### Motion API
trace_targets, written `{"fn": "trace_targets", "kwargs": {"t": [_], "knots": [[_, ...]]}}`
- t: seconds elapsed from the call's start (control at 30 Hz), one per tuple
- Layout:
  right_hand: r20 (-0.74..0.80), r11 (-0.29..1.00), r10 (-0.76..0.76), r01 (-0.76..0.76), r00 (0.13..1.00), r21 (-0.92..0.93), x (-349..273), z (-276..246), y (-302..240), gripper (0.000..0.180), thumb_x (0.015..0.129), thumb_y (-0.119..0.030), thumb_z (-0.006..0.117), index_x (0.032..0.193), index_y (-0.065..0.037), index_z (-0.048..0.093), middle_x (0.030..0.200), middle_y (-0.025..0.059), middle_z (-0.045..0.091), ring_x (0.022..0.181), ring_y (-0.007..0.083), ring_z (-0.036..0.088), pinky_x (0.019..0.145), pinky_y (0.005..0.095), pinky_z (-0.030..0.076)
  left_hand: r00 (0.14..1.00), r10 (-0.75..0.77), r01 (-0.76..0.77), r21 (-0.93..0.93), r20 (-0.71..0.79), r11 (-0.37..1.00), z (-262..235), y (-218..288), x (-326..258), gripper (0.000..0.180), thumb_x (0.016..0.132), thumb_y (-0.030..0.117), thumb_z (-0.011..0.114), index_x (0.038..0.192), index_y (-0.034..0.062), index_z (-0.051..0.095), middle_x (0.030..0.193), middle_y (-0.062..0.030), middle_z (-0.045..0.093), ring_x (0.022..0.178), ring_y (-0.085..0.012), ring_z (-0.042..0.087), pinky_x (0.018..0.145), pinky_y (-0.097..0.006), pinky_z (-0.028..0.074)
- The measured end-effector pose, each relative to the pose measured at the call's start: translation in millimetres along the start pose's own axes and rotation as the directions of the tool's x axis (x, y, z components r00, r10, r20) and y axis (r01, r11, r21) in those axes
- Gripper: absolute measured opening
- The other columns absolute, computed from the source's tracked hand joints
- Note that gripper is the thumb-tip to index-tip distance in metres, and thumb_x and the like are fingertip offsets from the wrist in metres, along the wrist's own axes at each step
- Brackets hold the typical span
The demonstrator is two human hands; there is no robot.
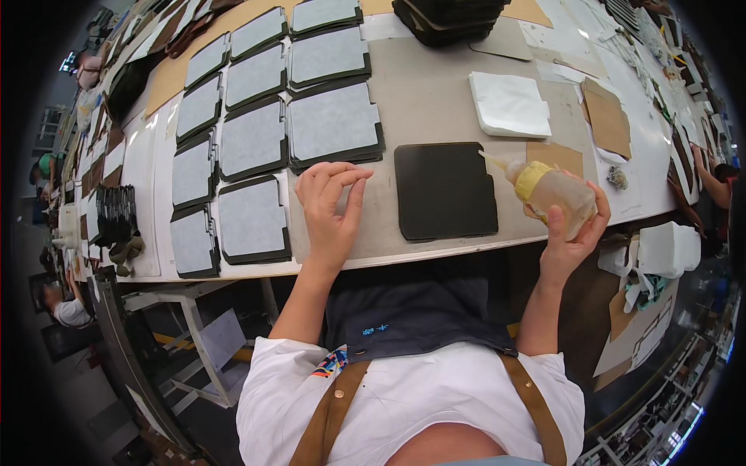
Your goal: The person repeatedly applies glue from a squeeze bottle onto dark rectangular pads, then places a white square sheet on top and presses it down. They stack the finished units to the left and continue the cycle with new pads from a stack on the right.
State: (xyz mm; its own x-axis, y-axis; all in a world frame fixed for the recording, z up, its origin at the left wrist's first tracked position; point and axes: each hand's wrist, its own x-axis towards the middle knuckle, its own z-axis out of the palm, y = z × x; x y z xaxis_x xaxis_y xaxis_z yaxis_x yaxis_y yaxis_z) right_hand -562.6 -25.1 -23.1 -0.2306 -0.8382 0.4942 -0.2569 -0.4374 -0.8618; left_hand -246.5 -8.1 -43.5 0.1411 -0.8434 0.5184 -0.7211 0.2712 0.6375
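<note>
My right hand [571, 233] is wrapped round a clear squeeze bottle [563, 203] with yellow tape near its neck and a thin spout. The bottle is tilted, its spout pointing left above the table. A dark, nearly square panel [445, 190] with a notched edge lies flat in front of me, left of the bottle. My left hand [332, 198] is raised over the table's near part, fingers loosely bent and apart, with nothing seen in them. Close to it lie stacks of grey-white sheets on black panels, among them a near stack [252, 220] and a larger stack [334, 124].
A pile of white sheets [509, 105] lies beyond the dark panel. Brown card pieces [606, 116] rest at the right, and a black stack [451, 19] stands at the far edge. Bundled black pieces [116, 213] are at the left. Other people work at both sides.
</note>
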Motion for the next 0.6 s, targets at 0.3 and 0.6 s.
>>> {"fn": "trace_targets", "kwargs": {"t": [0.3,0.6], "knots": [[0.101,0.996,-0.088,0.084,0.991,0.035,-2,21,-8,0.062,0.089,-0.011,0.079,0.138,-0.006,0.042,0.129,0.0191,0.061,0.123,0.0302,0.061,0.107,0.0411,0.047,1.000,-0.006,0.006,-0.001,0.006,1.000,0,0,1,0.008,0.091,0.011,0.071,0.097,0.0120,0.075,0.101,0.0008,0.069,0.105,-0.0218,0.057,0.101,-0.039,0.033],[0.219,0.988,-0.133,0.111,0.967,0.110,-3,45,-12,0.067,0.085,-0.007,0.082,0.138,-0.006,0.041,0.131,0.0194,0.059,0.124,0.0311,0.061,0.106,0.0418,0.049,1.000,-0.017,0.017,-0.036,0.010,0.999,-2,0,1,0.008,0.090,0.010,0.071,0.097,0.0127,0.075,0.103,0.0011,0.069,0.106,-0.0216,0.056,0.103,-0.040,0.031]]}}
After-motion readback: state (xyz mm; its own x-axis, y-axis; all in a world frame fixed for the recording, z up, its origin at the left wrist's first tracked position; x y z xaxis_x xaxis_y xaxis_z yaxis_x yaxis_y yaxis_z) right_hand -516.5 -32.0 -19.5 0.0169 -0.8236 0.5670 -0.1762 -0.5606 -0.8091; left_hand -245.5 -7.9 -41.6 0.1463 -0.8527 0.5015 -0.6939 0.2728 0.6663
